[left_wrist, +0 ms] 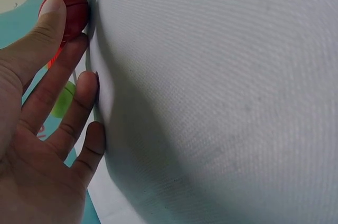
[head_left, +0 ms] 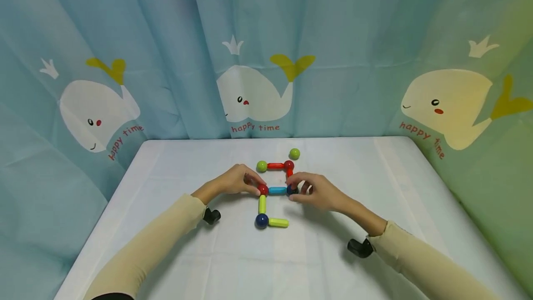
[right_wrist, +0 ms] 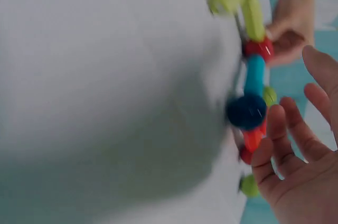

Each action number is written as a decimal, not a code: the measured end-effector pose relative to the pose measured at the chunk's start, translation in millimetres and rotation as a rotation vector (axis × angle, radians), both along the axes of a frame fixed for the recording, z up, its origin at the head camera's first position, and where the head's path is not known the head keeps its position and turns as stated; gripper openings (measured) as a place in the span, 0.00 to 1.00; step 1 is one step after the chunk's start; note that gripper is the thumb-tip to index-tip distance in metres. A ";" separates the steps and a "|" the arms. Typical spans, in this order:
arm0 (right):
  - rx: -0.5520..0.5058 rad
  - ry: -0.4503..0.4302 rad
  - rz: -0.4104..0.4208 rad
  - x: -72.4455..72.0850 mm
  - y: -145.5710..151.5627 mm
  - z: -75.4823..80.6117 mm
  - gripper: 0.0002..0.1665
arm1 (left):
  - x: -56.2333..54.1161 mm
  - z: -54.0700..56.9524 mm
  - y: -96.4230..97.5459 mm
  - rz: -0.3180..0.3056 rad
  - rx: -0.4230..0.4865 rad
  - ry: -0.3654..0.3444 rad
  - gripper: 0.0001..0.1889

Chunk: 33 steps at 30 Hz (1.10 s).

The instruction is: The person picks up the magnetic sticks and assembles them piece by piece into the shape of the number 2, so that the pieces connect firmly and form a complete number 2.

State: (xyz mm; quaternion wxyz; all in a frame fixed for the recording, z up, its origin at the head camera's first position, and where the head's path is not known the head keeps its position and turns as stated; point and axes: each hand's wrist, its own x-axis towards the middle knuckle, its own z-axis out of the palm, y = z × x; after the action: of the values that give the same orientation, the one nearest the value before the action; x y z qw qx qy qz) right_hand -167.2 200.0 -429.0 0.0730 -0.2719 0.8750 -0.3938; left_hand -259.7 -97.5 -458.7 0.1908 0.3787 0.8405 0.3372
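Observation:
My left hand [head_left: 238, 179] pinches a red ball [left_wrist: 79, 15] between thumb and index finger, its other fingers resting by the cloth. From that ball a blue rod [head_left: 277, 190] runs right to a dark blue ball [right_wrist: 246, 112]. Beside this dark blue ball is my right hand [right_wrist: 298, 166], fingers spread and thumb standing off it. A red rod [head_left: 290, 173] leads back to a dark red ball [head_left: 289, 165], then another red rod [head_left: 275, 166] and a green ball [head_left: 262, 166]. Toward the front, a yellow-green rod [head_left: 262, 204] joins a second dark blue ball [head_left: 262, 221] and another yellow-green rod [head_left: 278, 222].
A separate green ball [head_left: 294, 153] lies behind the dark red one. White cloth covers the table [head_left: 179, 263]. A blue curtain [head_left: 341, 96] with printed whales hangs along the back and sides.

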 end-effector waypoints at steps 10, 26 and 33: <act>0.007 0.168 -0.211 -61.3 17.7 3.2 0.28 | 0.0 -0.4 0.0 0.009 -0.007 -0.007 0.16; 0.093 0.091 -0.283 -112.0 27.0 -29.0 0.29 | 0.9 0.9 -0.1 0.013 -0.002 -0.014 0.15; 0.104 0.046 -0.303 -117.1 21.4 -33.5 0.24 | 0.8 2.4 -0.1 0.014 -0.009 -0.011 0.16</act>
State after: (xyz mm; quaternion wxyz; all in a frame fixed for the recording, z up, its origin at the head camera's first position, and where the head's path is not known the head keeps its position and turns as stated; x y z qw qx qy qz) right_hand -284.3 221.3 -462.5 0.0068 -0.1417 0.9266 -0.3483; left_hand -258.9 -97.6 -456.3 0.1945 0.3699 0.8437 0.3367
